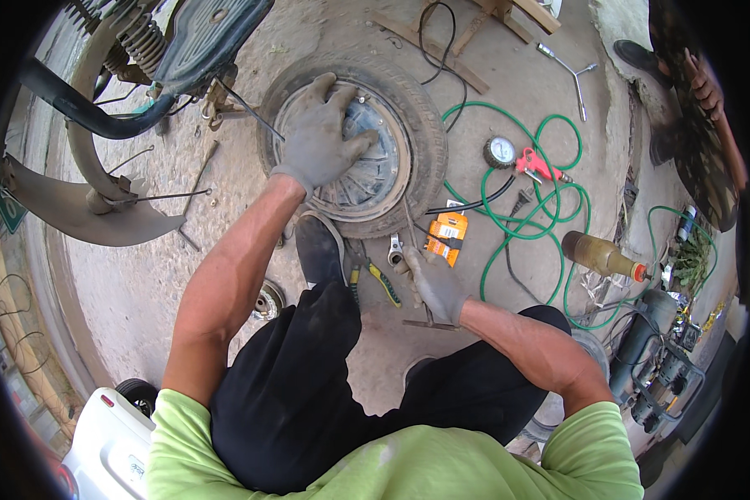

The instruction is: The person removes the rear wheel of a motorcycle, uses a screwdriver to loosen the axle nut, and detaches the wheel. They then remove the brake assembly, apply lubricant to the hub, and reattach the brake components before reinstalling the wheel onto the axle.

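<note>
A small wheel with a black tire (432, 137) lies flat on the concrete, its hub side up. My gloved left hand (321, 137) rests on the hub (379, 171) with its fingers spread. My gloved right hand (433, 283) is closed round a thin T-handled metal bar (430, 324); the far end meets the tire's near right edge, though I cannot tell whether it sits under the bead. Next to those fingers is a ratchet wrench (395, 249). Pliers with yellow-green handles (383, 285) lie between my feet, near an orange card package (447, 237).
A green air hose (481, 171) coils at the right with a red-handled inflator gauge (502, 152). Beyond lie a bottle (596, 252), a compressor (654, 321) and a Y-shaped wrench (577, 77). A vehicle's fender and springs (142, 42) overhang the left. Another person stands at the far right.
</note>
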Tool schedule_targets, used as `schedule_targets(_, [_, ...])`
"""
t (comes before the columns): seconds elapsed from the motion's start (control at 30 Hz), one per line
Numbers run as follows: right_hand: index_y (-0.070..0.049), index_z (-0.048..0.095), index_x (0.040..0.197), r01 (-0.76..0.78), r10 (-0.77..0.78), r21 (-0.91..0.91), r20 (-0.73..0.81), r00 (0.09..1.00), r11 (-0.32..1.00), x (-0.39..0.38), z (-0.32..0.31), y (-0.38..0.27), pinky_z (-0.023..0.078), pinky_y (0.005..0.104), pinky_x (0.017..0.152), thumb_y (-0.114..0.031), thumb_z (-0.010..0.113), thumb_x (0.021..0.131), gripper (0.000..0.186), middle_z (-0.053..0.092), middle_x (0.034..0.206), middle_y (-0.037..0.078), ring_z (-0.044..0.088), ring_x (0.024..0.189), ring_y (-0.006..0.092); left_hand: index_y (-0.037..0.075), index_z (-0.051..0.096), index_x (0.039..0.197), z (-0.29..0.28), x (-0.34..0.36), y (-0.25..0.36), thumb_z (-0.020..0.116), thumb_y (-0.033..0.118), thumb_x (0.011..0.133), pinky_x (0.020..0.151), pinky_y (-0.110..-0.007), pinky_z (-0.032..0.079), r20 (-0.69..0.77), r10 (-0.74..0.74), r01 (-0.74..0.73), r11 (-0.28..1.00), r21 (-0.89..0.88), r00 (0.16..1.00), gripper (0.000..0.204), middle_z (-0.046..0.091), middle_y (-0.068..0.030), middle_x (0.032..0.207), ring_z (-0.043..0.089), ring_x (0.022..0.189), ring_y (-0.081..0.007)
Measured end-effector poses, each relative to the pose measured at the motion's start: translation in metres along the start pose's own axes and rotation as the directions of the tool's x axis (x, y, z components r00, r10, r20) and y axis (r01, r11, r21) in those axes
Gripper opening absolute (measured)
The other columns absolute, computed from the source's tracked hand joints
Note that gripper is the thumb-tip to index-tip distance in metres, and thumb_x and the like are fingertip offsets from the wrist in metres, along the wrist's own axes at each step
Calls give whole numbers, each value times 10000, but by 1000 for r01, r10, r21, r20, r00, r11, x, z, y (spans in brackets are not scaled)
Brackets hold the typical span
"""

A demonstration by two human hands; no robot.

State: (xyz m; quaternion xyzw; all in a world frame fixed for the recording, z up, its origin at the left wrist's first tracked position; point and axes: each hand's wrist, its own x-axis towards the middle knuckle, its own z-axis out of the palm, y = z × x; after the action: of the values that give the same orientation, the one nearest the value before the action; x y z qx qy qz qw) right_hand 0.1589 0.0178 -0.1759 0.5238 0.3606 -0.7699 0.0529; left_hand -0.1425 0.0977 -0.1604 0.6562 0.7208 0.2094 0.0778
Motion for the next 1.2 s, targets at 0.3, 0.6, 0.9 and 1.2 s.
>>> schedule_targets(0.3, [-126,622,1067,-579,103,651,616,781,491,-54,-39,-23,322,262,470,-418,470,1211,359,331,631,-116,300,474,52,62,638,1505,-4,-3,-3,871,420,878,1262,-535,396,28,-38,38,999,21,999,758,474,-319,1633,479,1496,-493])
schedule_targets(0.6, [-100,718,1191,-450,119,689,472,873,569,-68,-30,-10,320,287,500,-427,483,1194,402,365,608,-96,322,441,77,68,605,1542,-5,-1,-3,890,457,888,1275,-554,374,82,-60,58,998,25,995,812,447,-331,1647,445,1517,-517])
schedule_targets(0.9, [55,658,1304,-543,-102,685,661,743,486,-179,-36,-8,361,295,450,-307,453,1209,427,451,617,-54,413,445,107,56,617,1523,-8,9,-5,893,414,873,1280,-553,371,57,-53,54,999,-11,997,792,453,-318,1645,444,1517,-515])
schedule_targets(1.2, [-13,562,1447,666,-430,484,-515,742,568,-114,-47,-89,473,316,561,-337,484,1197,416,521,799,0,499,587,111,60,614,1530,-6,2,1,878,449,873,1278,-553,366,65,-40,37,998,44,997,808,467,-322,1633,454,1512,-508])
